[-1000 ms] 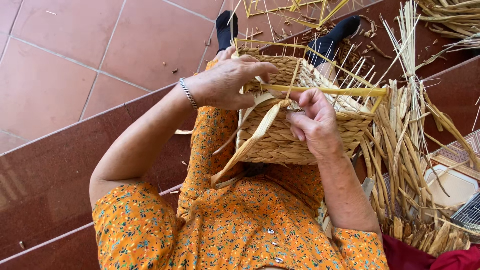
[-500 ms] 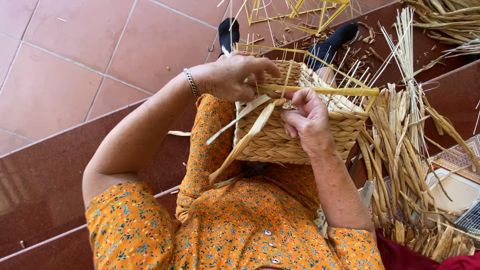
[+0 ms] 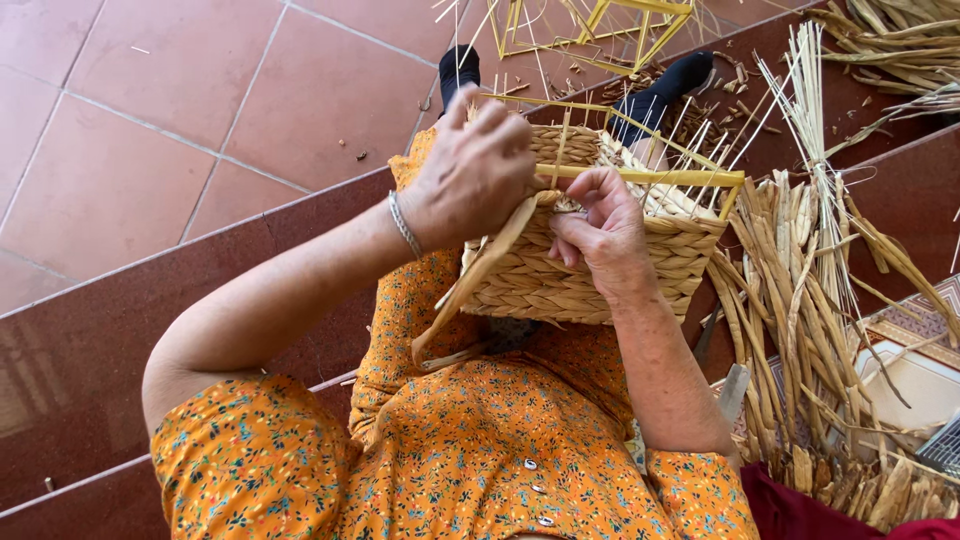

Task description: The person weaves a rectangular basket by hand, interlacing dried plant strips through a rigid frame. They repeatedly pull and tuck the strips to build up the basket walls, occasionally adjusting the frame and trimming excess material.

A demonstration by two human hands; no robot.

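So mid-weave at frame centre: left hand [image 3: 478,170] and right hand [image 3: 600,225] both pinch a flat strand [image 3: 490,265] at the basket [image 3: 590,270] rim; next probably tucking it snug.

A home craft workspace, likely a tiled porch or step, is showing here. Terracotta floor tiles [image 3: 130,110] are adjoining a polished dark red stone step [image 3: 150,310]. Bundles of dried reed [image 3: 800,330] and a yellow wire frame [image 3: 600,25] are lying about.

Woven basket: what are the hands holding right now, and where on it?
Both hands grip the woven basket at its top rim: left hand over the near corner, right hand pinching the flat straw strand there.
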